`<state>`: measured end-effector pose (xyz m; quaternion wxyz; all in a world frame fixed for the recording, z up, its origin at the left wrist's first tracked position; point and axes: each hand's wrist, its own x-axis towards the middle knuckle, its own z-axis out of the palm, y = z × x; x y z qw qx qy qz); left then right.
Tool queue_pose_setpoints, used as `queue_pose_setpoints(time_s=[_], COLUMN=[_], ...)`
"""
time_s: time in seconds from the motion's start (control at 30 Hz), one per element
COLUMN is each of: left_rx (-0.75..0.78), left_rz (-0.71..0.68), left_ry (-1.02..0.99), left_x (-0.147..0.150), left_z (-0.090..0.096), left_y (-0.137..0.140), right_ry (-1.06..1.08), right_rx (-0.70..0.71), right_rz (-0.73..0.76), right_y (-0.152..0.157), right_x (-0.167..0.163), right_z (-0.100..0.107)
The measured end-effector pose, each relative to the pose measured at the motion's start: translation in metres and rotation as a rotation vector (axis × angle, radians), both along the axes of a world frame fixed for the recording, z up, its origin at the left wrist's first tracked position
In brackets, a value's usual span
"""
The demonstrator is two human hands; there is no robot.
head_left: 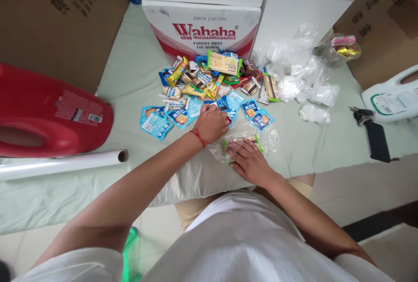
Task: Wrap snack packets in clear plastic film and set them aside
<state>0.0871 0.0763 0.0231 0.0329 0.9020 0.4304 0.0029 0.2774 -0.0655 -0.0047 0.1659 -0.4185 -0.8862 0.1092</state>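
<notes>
My left hand [211, 123], with a red string at its wrist, bends its fingers down at the front of a heap of wrapped snacks. Its fingertips meet a blue snack packet [219, 104], and a bit of red wrapper [228, 120] shows beside the thumb. What the curled fingers hold is hidden. My right hand [250, 162] lies flat, fingers outstretched, over a green-edged wafer packet [257, 141] and a clear plastic bag [270, 139]. Light-blue biscuit packets [156, 126] lie left of my left hand. Two blue packets [256, 114] rest beyond my right hand.
Behind the snacks stands a Wahaha water carton [205, 25]. Crumpled clear bags [300, 73] pile up at right, near a white jug [392, 94], keys [361, 115] and a black phone [378, 141]. A red jug [78, 120] and white roll [65, 164] are at left.
</notes>
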Motion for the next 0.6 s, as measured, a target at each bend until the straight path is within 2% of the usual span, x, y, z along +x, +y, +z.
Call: queue_pose_setpoints(time_s=[0.13,0.3,0.37,0.47,0.6], left_rx=[-0.153,-0.359,-0.424,-0.534,-0.64], left_rz=[0.048,0.299,0.348,0.284,0.225], left_ry=[0.046,0.032,0.005,-0.084,-0.222], left_x=[-0.01,-0.019,-0.023,-0.027,-0.026], left_z=[0.015,0.025,0.024,0.024,0.026], left_y=[0.002,0.0,0.001,0.005,0.012], right_ry=[-0.024,-0.163,-0.225,-0.278,-0.271], right_rx=[-0.006,-0.063,-0.098,-0.129,-0.12], right_rz=[-0.02,-0.003,0.001,0.013,0.073], right_y=[0.001,0.003,0.004,0.005,0.004], right_x=[-0.002,-0.009,-0.013,-0.017,-0.014], right_z=[0.003,0.016,0.023,0.028,0.021])
